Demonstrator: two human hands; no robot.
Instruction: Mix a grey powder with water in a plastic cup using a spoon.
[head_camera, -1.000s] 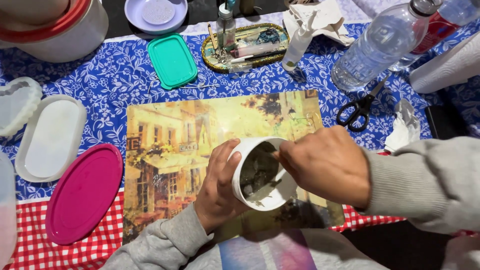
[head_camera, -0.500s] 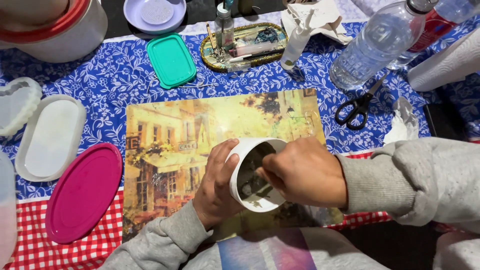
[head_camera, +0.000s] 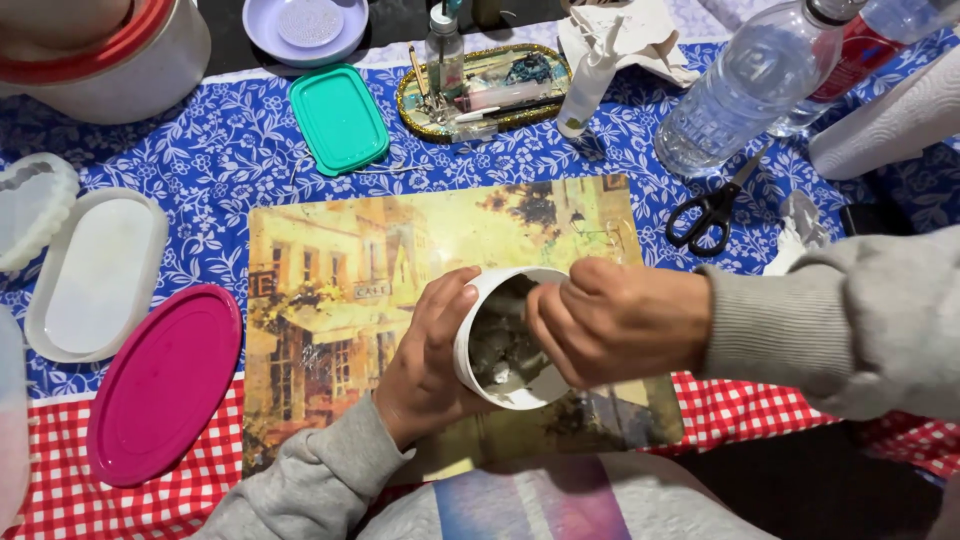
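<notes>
I am looking down at a crowded craft table. My left hand (head_camera: 432, 352) is wrapped around the outside of a small white cup (head_camera: 505, 340), tilted on its side so its open mouth faces up toward me; greyish material coats its inside. My right hand (head_camera: 615, 320) is curled closed at the cup's rim, fingers bent into the opening; I cannot tell what, if anything, they pinch. Both hands hover over a picture placemat (head_camera: 400, 270) showing a yellow street scene with buildings.

The placemat lies on a blue tablecloth with white flowers (head_camera: 230, 150), and nearer to me a red and white checked cloth (head_camera: 760, 410) shows.

To my left lie a magenta oval lid (head_camera: 160, 385) and, beyond it, a white oval mould (head_camera: 95, 272). Farther off sits a teal rectangular lid (head_camera: 338, 117), beside a gold-rimmed tray (head_camera: 480, 90) holding small tools and a little bottle. To the right, black-handled scissors (head_camera: 712, 208) rest near a clear plastic water bottle (head_camera: 745, 90) lying at a slant. A red-rimmed white tub (head_camera: 110, 60) occupies the far left corner.
</notes>
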